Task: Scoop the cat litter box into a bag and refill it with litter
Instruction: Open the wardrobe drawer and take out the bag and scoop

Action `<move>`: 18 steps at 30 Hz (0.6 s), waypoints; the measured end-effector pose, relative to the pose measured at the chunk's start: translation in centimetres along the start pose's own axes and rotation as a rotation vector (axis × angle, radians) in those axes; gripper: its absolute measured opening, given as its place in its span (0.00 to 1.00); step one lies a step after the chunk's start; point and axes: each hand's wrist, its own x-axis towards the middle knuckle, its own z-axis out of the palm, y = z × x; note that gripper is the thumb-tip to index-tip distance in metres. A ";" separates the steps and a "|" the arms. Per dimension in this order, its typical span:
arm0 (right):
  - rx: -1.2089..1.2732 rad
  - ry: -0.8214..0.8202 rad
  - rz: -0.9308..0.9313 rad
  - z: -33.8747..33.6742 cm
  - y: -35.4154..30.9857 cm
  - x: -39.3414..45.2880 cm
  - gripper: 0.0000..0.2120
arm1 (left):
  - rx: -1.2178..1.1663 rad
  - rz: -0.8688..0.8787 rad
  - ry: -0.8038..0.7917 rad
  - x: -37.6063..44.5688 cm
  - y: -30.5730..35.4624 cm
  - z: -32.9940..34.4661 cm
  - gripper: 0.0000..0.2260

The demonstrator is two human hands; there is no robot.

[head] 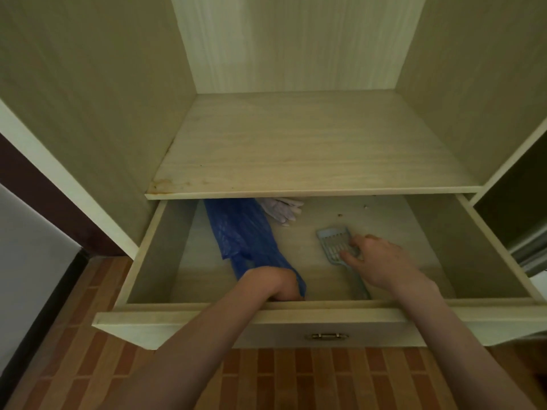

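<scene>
An open pale wooden drawer holds a blue plastic bag lying lengthwise at its left. My left hand is down at the bag's near end, close to the drawer front; its fingers are hidden, so the grip is unclear. A light blue slotted litter scoop lies to the right, handle pointing toward me. My right hand rests over the scoop, fingertips touching its slotted head, fingers relaxed. No litter box is in view.
White gloves lie at the drawer's back under the shelf. A few crumbs sit at the back right. The drawer front has a brass handle. Brick-pattern floor lies below; cabinet walls rise on both sides.
</scene>
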 end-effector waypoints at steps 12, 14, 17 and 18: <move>-0.251 -0.336 0.128 0.9 -0.9 4.3 0.24 | 0.036 -0.054 0.291 1.2 -0.4 0.2 0.07; -0.289 -0.365 0.116 1.4 -1.1 4.5 0.21 | 0.045 -0.078 0.326 1.0 -0.5 0.2 0.04; -0.351 -0.380 0.082 1.9 -1.4 4.7 0.17 | 0.013 -0.109 0.357 0.7 -0.8 0.2 0.03; -0.366 -0.364 0.075 2.1 -1.4 4.7 0.16 | 0.002 -0.124 0.363 0.5 -0.9 0.2 0.05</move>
